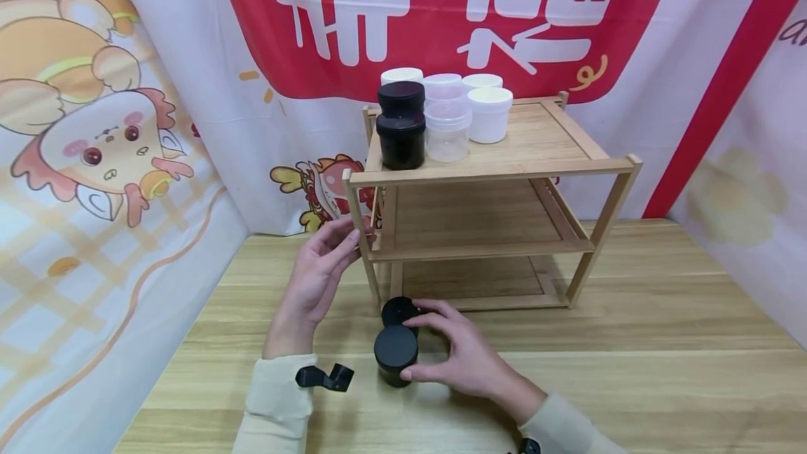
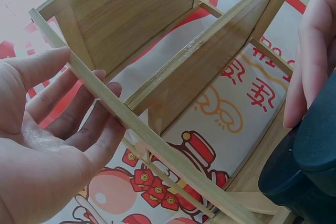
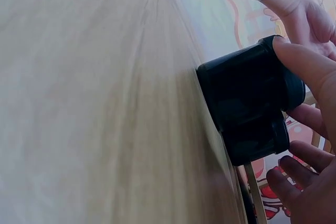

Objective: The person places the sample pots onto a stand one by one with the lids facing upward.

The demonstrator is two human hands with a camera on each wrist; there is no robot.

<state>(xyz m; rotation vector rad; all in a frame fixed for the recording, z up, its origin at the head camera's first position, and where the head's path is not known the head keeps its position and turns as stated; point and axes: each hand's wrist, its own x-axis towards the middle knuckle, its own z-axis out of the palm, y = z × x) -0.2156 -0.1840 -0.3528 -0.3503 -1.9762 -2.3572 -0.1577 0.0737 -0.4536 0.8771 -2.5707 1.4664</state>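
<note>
My left hand (image 1: 318, 268) holds the left front post of a wooden three-tier rack (image 1: 485, 172). In the left wrist view the thumb lies on one side of the post (image 2: 142, 129) and the fingers bend behind it. My right hand (image 1: 469, 352) pinches a black lidded jar (image 1: 396, 347) on the table, its thumb low on the near side and its index finger at the far side. Right behind stands a second black jar (image 1: 398, 310), by the rack's left front foot, with other right fingertips close to it. The right wrist view shows both jars (image 3: 244, 87) side by side, upright on the tabletop.
On the rack's top tier two black jars (image 1: 402, 140) are stacked at the left front. Beside them stand clear jars (image 1: 448, 139) and several white jars (image 1: 490, 118). Printed cloth (image 1: 302, 125) hangs behind and at both sides of the wooden table (image 1: 630, 370).
</note>
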